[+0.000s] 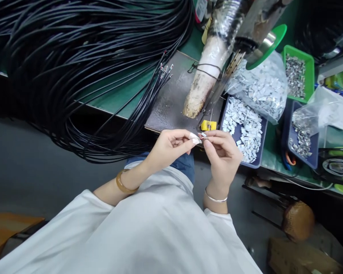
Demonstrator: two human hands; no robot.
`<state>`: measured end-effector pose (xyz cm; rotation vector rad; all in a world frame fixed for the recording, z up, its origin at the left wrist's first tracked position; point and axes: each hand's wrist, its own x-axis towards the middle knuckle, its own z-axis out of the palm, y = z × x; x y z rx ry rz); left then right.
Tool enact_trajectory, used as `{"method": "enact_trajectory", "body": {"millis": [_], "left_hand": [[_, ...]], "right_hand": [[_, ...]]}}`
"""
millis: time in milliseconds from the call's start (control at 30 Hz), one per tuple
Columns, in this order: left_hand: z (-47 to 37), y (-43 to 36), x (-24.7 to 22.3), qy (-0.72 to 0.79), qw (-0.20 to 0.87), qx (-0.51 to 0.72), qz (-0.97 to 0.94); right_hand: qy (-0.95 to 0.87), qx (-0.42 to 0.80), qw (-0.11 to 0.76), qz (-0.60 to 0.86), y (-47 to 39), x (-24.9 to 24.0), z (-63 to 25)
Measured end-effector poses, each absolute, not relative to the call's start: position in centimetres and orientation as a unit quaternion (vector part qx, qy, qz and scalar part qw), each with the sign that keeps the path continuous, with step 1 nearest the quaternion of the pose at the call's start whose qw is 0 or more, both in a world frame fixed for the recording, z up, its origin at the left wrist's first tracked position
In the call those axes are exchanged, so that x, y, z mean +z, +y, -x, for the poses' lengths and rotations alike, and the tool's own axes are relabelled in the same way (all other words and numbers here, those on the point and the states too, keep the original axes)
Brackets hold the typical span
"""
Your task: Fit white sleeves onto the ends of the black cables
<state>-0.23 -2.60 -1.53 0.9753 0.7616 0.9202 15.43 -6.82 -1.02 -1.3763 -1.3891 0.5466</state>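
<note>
My left hand (174,146), with white wrapping on fingertips, pinches the end of a thin cable with fine red and white wires (201,137). Thumb and fingers of my right hand (223,152) are pressed together at the same wires, beside a small pale piece. The two hands nearly touch at the front edge of a dark board (171,102). Just beyond the fingertips is a yellow block (208,125) under a thin metal tip. A soldering fume pipe or similar wrapped tube (202,83) points down at the board.
Black cables (103,57) cover the left of the green table, their stripped ends (165,71) on the board. Right of my hands stand a blue tray (258,161) of small pale pieces, a plastic bag (263,83), a green tray (310,76) and another blue tray (313,160) with metal parts.
</note>
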Motion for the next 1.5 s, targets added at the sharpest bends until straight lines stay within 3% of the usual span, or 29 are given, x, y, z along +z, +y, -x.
{"method": "enact_trajectory", "body": {"millis": [233, 433, 667, 900, 1100, 1233, 1500], "left_hand": [[-0.1, -2.6, -1.9, 0.345, 0.698, 0.429, -0.458], [0.4, -2.5, -2.0, 0.351, 0.709, 0.365, -0.492], [1.8, -1.7, -2.2, 0.251, 0.794, 0.290, -0.471], [1.6, -1.5, -2.5, 0.311, 0.770, 0.387, -0.401], [1.7, -0.9, -2.1, 0.317, 0.800, 0.350, -0.371], [1.4, -0.8, -1.8, 0.330, 0.772, 0.387, -0.383], [0.9, -1.1, -1.6, 0.342, 0.742, 0.408, -0.408]], "right_hand": [[-0.582, 0.258, 0.523, 0.567, -6.8, -1.4, -15.2], [-0.660, 0.122, 0.482, 0.563, -7.5, -1.1, -15.1], [-0.574, 0.348, 0.517, 0.530, -7.2, -1.4, -15.5], [-0.572, 0.151, 0.561, 0.579, -7.4, -0.8, -15.4], [-0.576, 0.121, 0.543, 0.600, -7.5, -0.9, -15.5], [-0.594, 0.103, 0.535, 0.592, -7.3, -0.9, -15.1], [-0.675, -0.020, 0.507, 0.536, -7.3, -0.8, -14.5]]}}
